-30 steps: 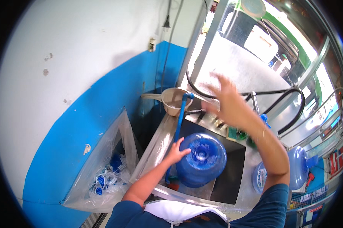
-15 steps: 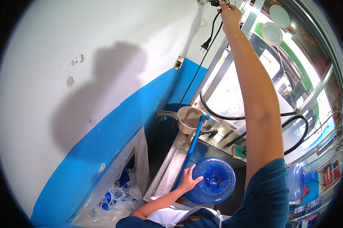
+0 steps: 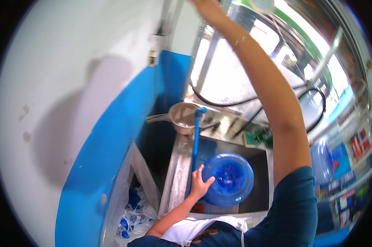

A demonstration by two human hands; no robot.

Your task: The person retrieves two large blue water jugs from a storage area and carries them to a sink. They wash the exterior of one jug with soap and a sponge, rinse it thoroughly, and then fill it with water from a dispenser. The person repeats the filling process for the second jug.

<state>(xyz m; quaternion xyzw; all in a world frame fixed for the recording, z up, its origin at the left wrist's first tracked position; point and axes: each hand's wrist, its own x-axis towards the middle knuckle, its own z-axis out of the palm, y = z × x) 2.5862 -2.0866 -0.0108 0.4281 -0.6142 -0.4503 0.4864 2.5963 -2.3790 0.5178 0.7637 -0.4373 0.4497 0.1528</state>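
A big translucent blue water jug is in the metal sink, one round end facing up. My left hand grips its left edge, thumb and fingers apart against the plastic. My right arm reaches far up across the view, and my right hand is cut off by the top edge, so its fingers and anything in them are hidden. Beside the left hand runs an upright blue pipe. A pale long-handled saucepan sits at the sink's far left corner.
A clear plastic bag with blue and white scraps hangs left of the sink. Black hoses loop behind it, near a green sponge. Another blue jug stands at the right. A blue-and-white wall borders the left.
My right hand has moved left and up, partly out of view; the plug and black cords it was at are now mostly blurred or out of sight. The view has shifted; my left hand stays on the jug.
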